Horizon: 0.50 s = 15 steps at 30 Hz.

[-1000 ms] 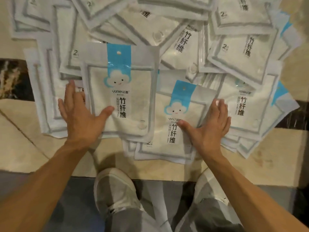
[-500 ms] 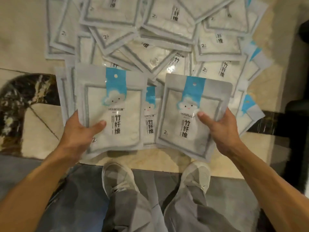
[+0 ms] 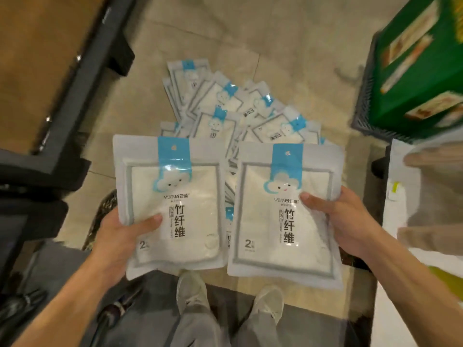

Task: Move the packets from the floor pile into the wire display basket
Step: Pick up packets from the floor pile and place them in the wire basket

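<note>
Two white packets with blue cloud labels are held up side by side, well above the floor. My left hand grips the left packet at its lower left edge, thumb on the front. My right hand grips the right packet at its right edge, thumb on the front. Far below on the beige floor lies the pile of several matching packets. A dark wire basket holding green boxes stands at the upper right.
A dark-framed display stand with a brown top fills the upper left. Blurred white shelving or packaging sits at the right edge. My two shoes stand on a grey mat below the packets.
Both hands went from pressing on packets in the pile to gripping one each and lifting them. The view has risen far from the floor, so the pile now looks small.
</note>
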Available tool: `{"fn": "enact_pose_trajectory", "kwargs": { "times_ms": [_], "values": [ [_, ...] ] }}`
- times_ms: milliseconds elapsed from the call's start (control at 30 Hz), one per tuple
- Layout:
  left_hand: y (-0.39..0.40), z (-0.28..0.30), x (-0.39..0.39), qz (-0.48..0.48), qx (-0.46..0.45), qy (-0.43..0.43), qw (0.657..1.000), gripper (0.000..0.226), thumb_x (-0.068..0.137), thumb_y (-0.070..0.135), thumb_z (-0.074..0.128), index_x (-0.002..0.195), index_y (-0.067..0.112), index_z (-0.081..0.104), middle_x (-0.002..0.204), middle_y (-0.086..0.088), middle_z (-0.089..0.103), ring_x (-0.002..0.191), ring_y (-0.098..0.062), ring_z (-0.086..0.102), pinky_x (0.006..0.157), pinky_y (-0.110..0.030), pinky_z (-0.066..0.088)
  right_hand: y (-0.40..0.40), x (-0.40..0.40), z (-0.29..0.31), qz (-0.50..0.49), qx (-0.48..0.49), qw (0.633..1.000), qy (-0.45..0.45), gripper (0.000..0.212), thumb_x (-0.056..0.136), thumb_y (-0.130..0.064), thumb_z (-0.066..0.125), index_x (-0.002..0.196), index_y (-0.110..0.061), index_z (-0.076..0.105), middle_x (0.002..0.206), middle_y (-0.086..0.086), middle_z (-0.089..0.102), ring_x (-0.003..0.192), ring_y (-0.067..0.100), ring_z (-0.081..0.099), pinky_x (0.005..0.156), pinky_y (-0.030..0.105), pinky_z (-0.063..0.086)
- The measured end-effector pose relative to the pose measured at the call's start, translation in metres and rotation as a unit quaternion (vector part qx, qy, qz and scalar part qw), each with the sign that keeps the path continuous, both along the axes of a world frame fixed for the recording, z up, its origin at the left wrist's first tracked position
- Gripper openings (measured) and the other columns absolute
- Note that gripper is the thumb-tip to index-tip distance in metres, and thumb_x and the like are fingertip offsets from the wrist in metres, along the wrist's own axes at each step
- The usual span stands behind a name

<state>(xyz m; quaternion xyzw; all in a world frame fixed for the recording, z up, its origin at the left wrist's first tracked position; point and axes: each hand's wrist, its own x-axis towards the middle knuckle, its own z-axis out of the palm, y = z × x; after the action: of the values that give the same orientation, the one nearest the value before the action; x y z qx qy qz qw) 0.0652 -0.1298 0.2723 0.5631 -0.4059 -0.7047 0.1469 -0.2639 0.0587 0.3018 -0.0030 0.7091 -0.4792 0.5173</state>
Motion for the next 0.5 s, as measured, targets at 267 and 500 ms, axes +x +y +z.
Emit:
{"fn": "enact_pose_trajectory", "kwargs": {
  "times_ms": [267, 500],
  "values": [
    [-0.021, 0.211, 0.030, 0.036, -0.031, 0.051, 0.998, 0.088, 0.043, 0.031, 0.099, 0.123, 0.009, 0.069, 0.115, -0.017, 0.075, 0.106, -0.038, 0.072, 0.097, -0.062, 0.052, -0.064, 0.011, 0.235, 0.060, -0.049, 0.996, 0.033, 0.035, 0.083, -0.001, 0.072, 0.118, -0.003, 0.070, 0.111, 0.018, 0.077, 0.101, 0.035, 0.075, 0.093, 0.053, 0.059],
    [-0.019, 0.388, 0.105, 0.087, -0.112, 0.087, 0.986, 0.050, 0.073, 0.005, 0.081, 0.121, 0.003, 0.068, 0.114, -0.020, 0.075, 0.105, -0.041, 0.072, 0.077, -0.046, 0.064, -0.096, 0.065, 0.420, 0.124, -0.119, 0.984, 0.044, 0.031, 0.085, 0.002, 0.071, 0.115, -0.004, 0.072, 0.108, 0.018, 0.077, 0.097, 0.035, 0.076, 0.088, 0.051, 0.061]
  ]
}}
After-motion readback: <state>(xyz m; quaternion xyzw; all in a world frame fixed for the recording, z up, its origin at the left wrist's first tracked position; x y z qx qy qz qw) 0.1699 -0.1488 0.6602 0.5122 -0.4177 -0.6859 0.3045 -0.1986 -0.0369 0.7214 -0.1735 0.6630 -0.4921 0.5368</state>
